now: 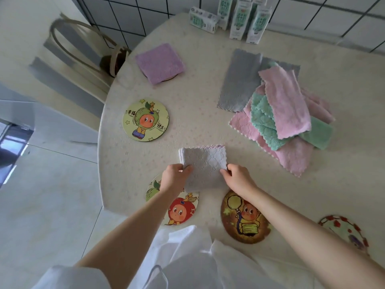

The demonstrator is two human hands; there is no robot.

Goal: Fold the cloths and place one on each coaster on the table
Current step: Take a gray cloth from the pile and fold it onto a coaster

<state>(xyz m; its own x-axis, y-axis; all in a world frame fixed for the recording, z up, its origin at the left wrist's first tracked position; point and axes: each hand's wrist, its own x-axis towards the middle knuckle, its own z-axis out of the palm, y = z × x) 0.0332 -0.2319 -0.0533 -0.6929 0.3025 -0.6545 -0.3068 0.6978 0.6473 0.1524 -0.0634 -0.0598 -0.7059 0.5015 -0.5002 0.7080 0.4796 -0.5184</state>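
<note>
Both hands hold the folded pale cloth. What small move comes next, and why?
Probably draw the folded cloth nearer, onto the apple coaster: the left hand and right hand pinch its side edges, and that coaster lies mostly uncovered.

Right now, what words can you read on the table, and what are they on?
"幸福": on the green coaster, left of the cartoon figure.
"快乐": same coaster, right of the figure.
Cartons: green print, too blurred to read.
Brown coaster and red-fruit coaster: no words in view.
</note>
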